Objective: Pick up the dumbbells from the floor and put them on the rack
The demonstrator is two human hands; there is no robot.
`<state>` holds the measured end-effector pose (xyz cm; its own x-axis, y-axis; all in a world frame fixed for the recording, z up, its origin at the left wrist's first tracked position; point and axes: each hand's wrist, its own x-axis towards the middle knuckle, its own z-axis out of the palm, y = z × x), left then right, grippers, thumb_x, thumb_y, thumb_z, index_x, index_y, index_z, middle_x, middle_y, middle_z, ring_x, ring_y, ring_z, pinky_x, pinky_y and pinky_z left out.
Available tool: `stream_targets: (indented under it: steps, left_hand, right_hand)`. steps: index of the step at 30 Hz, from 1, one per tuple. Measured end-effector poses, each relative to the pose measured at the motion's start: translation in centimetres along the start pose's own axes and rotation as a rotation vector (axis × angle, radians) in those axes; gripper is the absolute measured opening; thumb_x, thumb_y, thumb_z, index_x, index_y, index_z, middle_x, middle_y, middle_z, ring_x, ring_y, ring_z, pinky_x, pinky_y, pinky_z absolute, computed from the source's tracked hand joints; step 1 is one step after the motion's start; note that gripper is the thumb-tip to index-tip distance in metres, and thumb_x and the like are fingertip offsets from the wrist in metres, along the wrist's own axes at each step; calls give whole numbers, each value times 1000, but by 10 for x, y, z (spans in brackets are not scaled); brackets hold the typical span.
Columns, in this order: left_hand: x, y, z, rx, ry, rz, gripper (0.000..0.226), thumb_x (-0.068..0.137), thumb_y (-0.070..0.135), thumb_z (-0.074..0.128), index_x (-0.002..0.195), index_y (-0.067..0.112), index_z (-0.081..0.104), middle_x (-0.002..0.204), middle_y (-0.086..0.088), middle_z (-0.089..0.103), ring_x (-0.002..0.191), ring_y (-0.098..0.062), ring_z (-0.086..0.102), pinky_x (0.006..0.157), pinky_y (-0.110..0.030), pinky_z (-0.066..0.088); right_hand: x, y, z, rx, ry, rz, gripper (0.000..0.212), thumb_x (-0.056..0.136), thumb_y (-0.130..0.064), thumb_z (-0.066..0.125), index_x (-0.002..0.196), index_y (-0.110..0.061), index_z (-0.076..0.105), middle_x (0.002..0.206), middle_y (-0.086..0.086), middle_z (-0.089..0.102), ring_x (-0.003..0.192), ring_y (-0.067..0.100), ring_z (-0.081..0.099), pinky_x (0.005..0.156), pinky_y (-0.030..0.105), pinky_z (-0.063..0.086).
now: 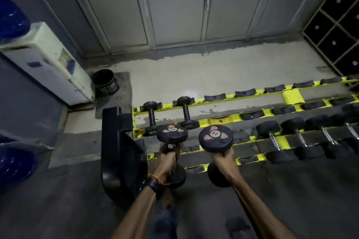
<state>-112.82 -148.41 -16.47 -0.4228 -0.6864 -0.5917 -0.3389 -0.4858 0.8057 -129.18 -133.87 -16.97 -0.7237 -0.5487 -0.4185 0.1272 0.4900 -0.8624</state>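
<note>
My left hand (168,158) grips the handle of a small black dumbbell (172,134), held upright with its round end cap facing me. My right hand (225,159) grips a second black dumbbell (215,137) marked 2.5, also upright. Both hang in front of the left end of the yellow and black rack (233,117). Two small dumbbells (152,116) (186,111) lie across the rack's top tier just beyond my hands. Several larger dumbbells (272,139) fill the lower tier to the right.
The rack's black end frame (116,151) stands left of my hands. A white water dispenser (48,62) and a black bucket (105,80) sit at the back left. Dark lockers (338,31) line the right wall. Empty black cradles (244,92) run along the top tier.
</note>
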Motion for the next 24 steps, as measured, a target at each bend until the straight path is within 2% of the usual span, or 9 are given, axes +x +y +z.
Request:
stream_targets:
  steps: [2,5,7,8,12,14,19,22,24]
  left_hand:
    - [33,20,-14,24,-70,-34,21,100,21,69,81,14,65,61,-3,54,53,-18,49,54,-33,39]
    - [72,56,-23,11,-168,-53,29,108,19,59,79,14,55,65,-3,51,48,-12,51,49,-26,45]
    - [90,76,-22,-59,-184,-80,30,111,19,53,81,15,53,65,-1,51,50,-13,52,50,-27,47]
    - [97,85,-21,-92,-197,-96,31,111,21,52,81,15,52,63,0,52,51,-14,53,52,-28,49]
    - [133,115,-5,-54,-201,-133,38,112,27,52,77,11,53,68,-5,55,47,-13,63,52,-27,55]
    - [144,129,4,-63,-235,-165,30,111,25,53,88,6,55,71,-6,56,44,-12,65,49,-22,56]
    - [178,142,40,-74,-299,-212,32,110,25,55,82,10,56,70,-5,58,50,-17,63,65,-33,54]
    - [193,147,80,-56,-312,-202,33,111,26,54,81,12,53,68,-3,56,53,-18,63,63,-33,53]
    - [198,147,109,-47,-322,-206,33,112,26,51,82,13,50,68,-4,52,51,-19,59,55,-32,53]
  right_hand:
    - [17,-26,19,16,41,68,68,80,-44,80,141,-27,56,124,2,68,116,25,62,98,42,48]
    - [47,-62,34,151,57,173,42,72,-46,80,100,-19,66,74,3,61,69,23,55,65,39,43]
    - [63,-81,35,192,67,197,24,86,-34,77,82,-17,60,63,4,51,50,19,46,53,33,37]
    - [71,-90,34,221,67,204,24,94,-26,72,79,-17,55,63,5,48,46,17,44,49,29,35]
    - [101,-121,23,308,60,249,28,105,-17,62,80,-16,50,64,3,46,47,17,46,49,27,40]
    - [115,-129,13,354,51,249,23,106,-21,63,87,-14,51,66,3,48,50,18,51,51,29,46]
    - [149,-145,-19,370,6,296,34,105,-32,66,85,-9,51,63,4,52,50,22,53,55,34,50]
    - [182,-141,-51,343,39,332,31,107,-28,62,86,-10,49,61,4,50,45,21,50,46,29,47]
    - [205,-124,-72,263,69,354,26,107,-27,61,88,-12,50,59,3,50,45,20,48,47,29,44]
